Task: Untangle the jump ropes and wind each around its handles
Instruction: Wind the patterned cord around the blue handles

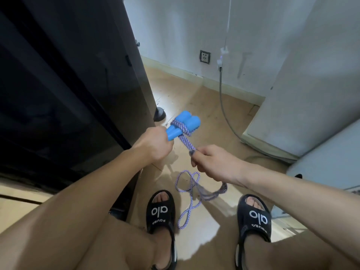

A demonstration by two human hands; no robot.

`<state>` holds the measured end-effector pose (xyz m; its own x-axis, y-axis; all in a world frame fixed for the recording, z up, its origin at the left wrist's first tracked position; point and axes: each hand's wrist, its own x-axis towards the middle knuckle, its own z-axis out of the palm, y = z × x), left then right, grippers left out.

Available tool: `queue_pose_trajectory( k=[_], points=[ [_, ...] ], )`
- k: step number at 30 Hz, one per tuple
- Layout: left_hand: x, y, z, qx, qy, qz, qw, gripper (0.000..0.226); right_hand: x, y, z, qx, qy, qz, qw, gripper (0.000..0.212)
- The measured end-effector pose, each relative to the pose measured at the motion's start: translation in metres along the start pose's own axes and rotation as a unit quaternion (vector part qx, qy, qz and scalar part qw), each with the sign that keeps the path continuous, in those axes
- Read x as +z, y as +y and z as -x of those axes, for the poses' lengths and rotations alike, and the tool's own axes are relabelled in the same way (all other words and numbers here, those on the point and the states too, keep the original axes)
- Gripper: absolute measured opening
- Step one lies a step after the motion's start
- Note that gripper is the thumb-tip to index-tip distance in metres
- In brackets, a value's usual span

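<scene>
Your left hand point(153, 144) is clenched around the near ends of the two blue handles point(182, 125), which lie side by side and point away from you, out over the floor. Several turns of the purple-and-white rope point(185, 142) are already wrapped tightly across the middle of both handles, binding them together. From that bundle a straight run of rope slants down toward you and into your right hand point(212, 162), where your fingers and thumb are curled and pinch it; the stretch between your two hands looks taut. Behind your right hand the rope comes out under the wrist, blurred there, and drops to the wooden floor point(204, 106), where the loose remainder lies in a few crossed loops between your two feet, nearer the left one. You wear black sandals, the left sandal point(160, 210) and the right sandal point(255, 217), each with white lettering on the strap. Your bare forearms and knees fill the lower part of the view. A tall dark cabinet point(68, 84) stands close on your left, its edge just beside your left hand. Ahead is a white wall point(185, 32) with a socket plate point(205, 57) low down, and a grey cable point(224, 106) hangs from a plug on the wall and trails across the floor toward a white piece of furniture point(303, 94) on your right.
</scene>
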<state>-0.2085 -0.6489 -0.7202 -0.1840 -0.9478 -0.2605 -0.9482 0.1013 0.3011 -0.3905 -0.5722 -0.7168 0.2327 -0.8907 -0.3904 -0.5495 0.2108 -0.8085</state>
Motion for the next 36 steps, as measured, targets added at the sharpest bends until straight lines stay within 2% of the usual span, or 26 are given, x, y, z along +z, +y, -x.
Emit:
queue_pose_trajectory(
  k=[2,6,9,13,16,19,21,22,23,25,27,31,33,36],
  points=[
    [0.003,-0.002,0.001,-0.003,-0.011,-0.078,0.997,0.015,-0.004,-0.006,0.002,0.026,-0.026,-0.080,0.996,0.037],
    [0.006,0.004,0.004,0.029,-0.006,-0.165,0.986,0.019,-0.033,-0.016,-0.008,-0.005,0.053,-0.098,0.994,0.044],
    [0.011,0.022,0.016,0.075,-0.013,-0.210,0.975,0.020,-0.052,-0.022,-0.013,-0.075,0.104,0.048,0.991,0.052],
    [0.015,0.048,0.042,0.167,-0.003,-0.281,0.945,0.024,-0.066,-0.025,-0.023,-0.131,0.178,0.235,0.947,0.058],
    [0.010,0.066,0.060,0.231,-0.020,-0.268,0.935,0.027,-0.068,-0.021,-0.032,-0.143,0.146,0.318,0.926,0.066],
    [-0.002,0.071,0.072,0.259,-0.008,-0.223,0.940,0.027,-0.066,-0.011,-0.032,-0.090,0.098,0.299,0.945,0.070],
    [-0.010,0.065,0.075,0.247,-0.012,-0.141,0.959,0.020,-0.068,-0.003,-0.024,-0.051,0.066,0.208,0.975,0.065],
    [-0.014,0.062,0.075,0.229,-0.014,-0.063,0.971,0.014,-0.068,0.005,-0.023,-0.026,0.061,0.134,0.989,0.054],
    [-0.018,0.060,0.072,0.204,-0.010,0.019,0.979,0.008,-0.066,0.008,-0.018,-0.005,0.045,0.075,0.996,0.044],
    [-0.025,0.054,0.060,0.146,0.022,0.131,0.980,0.013,-0.056,0.007,-0.011,-0.006,0.066,0.041,0.997,0.042],
    [-0.030,0.047,0.044,0.092,0.046,0.163,0.981,0.024,-0.041,0.005,-0.015,-0.054,0.123,0.069,0.989,0.037],
    [-0.023,0.028,0.020,0.019,0.028,0.201,0.979,0.028,-0.013,0.002,-0.008,-0.107,0.116,0.079,0.984,0.034],
    [-0.016,0.022,0.011,0.003,0.009,0.197,0.980,0.023,-0.008,0.003,-0.001,-0.129,0.111,0.126,0.977,0.037],
    [-0.007,0.014,0.000,-0.024,0.011,0.162,0.986,0.014,-0.012,-0.002,0.001,-0.135,0.127,0.255,0.949,0.046]
  ],
)
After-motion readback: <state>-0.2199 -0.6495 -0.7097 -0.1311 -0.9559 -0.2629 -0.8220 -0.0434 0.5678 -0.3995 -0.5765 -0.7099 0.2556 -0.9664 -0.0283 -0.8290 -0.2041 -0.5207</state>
